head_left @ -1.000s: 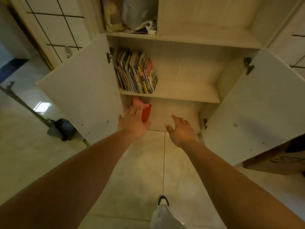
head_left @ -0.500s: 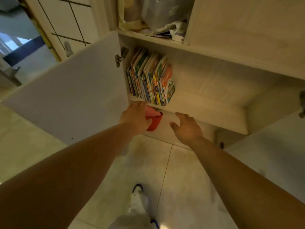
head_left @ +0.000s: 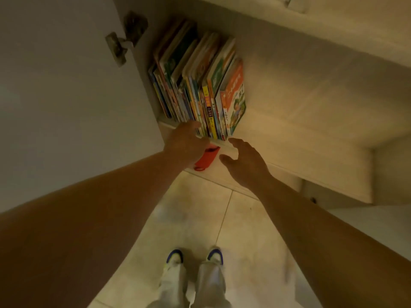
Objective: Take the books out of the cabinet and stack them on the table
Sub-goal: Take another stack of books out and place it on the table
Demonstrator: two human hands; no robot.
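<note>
Head view: row of colourful thin upright books (head_left: 198, 85) all on pale wooden cabinet shelf (head_left: 289, 112), frame centre; none out yet. L hand (head_left: 186, 143) touches spines, R hand (head_left: 244, 161) spread, empty.

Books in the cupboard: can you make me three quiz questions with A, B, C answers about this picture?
1. Where do the books stand?
A. left end of the shelf
B. on the floor
C. right end of the shelf

2. What colour is the thing under the shelf?
A. blue
B. red
C. green

3. The right hand is:
A. holding a book
B. a fist
C. open, holding nothing

Answers: 1 A, the row leans by the left door. 2 B, it shows red between the hands. 3 C, fingers spread short of the books.
</note>
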